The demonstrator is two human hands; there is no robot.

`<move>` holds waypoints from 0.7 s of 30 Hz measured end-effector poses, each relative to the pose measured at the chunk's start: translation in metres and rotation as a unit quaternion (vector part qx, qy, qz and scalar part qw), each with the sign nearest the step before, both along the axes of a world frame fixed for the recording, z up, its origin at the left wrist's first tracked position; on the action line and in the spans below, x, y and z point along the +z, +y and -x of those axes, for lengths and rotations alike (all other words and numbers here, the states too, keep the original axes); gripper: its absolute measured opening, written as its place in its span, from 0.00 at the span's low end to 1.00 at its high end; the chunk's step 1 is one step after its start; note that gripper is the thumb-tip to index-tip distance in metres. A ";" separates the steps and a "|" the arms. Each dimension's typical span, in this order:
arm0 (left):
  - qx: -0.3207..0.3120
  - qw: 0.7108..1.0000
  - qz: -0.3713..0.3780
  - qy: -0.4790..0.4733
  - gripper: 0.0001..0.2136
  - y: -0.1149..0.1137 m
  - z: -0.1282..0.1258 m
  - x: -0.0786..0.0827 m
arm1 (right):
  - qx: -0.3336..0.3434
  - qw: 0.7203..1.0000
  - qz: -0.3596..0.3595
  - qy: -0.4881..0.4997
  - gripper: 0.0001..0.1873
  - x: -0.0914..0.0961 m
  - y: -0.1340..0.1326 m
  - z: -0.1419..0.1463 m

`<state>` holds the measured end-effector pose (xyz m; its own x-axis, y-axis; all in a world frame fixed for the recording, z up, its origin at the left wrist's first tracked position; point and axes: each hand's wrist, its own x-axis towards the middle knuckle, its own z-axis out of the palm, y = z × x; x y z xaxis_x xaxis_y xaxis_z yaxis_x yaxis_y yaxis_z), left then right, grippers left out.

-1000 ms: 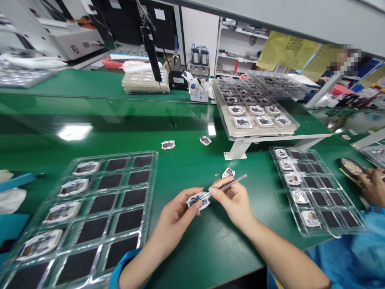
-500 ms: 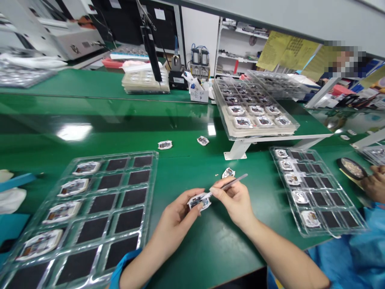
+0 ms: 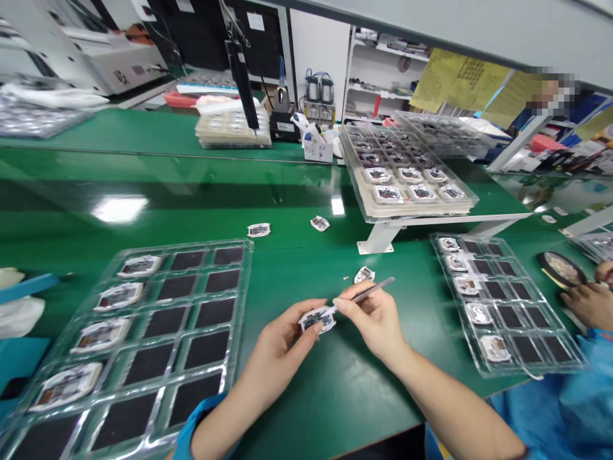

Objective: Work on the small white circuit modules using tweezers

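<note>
My left hand (image 3: 287,345) is closed on a small white-rimmed electronic module (image 3: 317,319), its thumb pressed on the circuit side that faces up. A pair of tweezers (image 3: 366,291) is pinched in my right hand (image 3: 371,319), and its tip touches or nearly touches the right edge of that module. Just beyond my right hand lies another white-rimmed module (image 3: 364,275) on the green bench. Two more, a left one (image 3: 259,230) and a right one (image 3: 320,223), rest farther back.
At left is a clear tray (image 3: 246,268) with modules in one column and dark pads elsewhere. A similar tray (image 3: 483,367) lies at right. Stacked trays (image 3: 416,211) stand on a raised shelf. A screwdriver (image 3: 242,83) hangs above. A co-worker's hand (image 3: 589,305) is near a round dish (image 3: 561,268).
The co-worker's hand at right has moved down and left, and a second hand shows at the edge. The two far modules sit slightly farther left. My hands look almost still.
</note>
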<state>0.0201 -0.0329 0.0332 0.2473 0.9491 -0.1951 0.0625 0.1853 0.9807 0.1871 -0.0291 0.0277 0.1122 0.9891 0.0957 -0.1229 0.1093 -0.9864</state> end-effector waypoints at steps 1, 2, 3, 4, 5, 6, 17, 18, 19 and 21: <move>0.001 1.000 0.005 -0.001 0.14 0.000 0.000 0.001 | -0.001 1.000 -0.003 -0.006 0.08 0.000 0.000 0.000; 0.004 1.000 0.012 -0.003 0.15 0.000 0.000 0.002 | -0.002 1.000 -0.005 -0.011 0.08 -0.001 -0.001 0.000; 0.008 1.000 0.019 -0.004 0.15 -0.001 0.000 0.003 | -0.001 1.000 -0.007 -0.014 0.08 -0.002 -0.001 0.000; 0.014 1.000 0.027 -0.006 0.15 -0.001 -0.001 0.003 | 0.000 1.000 -0.008 -0.015 0.08 -0.003 -0.002 0.000; 0.021 0.999 0.031 -0.008 0.15 -0.001 -0.001 0.004 | 0.001 1.000 -0.009 -0.014 0.08 -0.004 -0.002 0.001; 0.028 0.999 0.034 -0.011 0.15 -0.001 -0.002 0.003 | 0.001 1.000 -0.009 -0.013 0.08 -0.005 -0.003 0.001; 0.054 0.998 0.040 -0.019 0.16 -0.001 -0.007 -0.007 | 0.004 0.998 -0.043 -0.051 0.04 -0.004 -0.008 0.004; 0.054 0.997 0.054 -0.024 0.16 -0.001 -0.007 -0.007 | 0.001 0.997 -0.051 -0.060 0.03 -0.003 -0.008 0.004; 0.055 0.996 0.066 -0.031 0.16 0.000 -0.007 -0.006 | -0.005 0.996 -0.059 -0.063 0.03 -0.003 -0.008 0.003; 0.054 0.994 0.085 -0.050 0.17 -0.001 -0.005 -0.005 | -0.016 0.996 -0.069 -0.051 0.03 -0.002 -0.007 0.002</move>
<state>0.0253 -0.0336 0.0285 0.1719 0.9269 -0.3337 -0.0631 0.3484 0.9352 0.1852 -0.0364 0.0254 0.1251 0.9618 0.2436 -0.0164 0.2475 -0.9688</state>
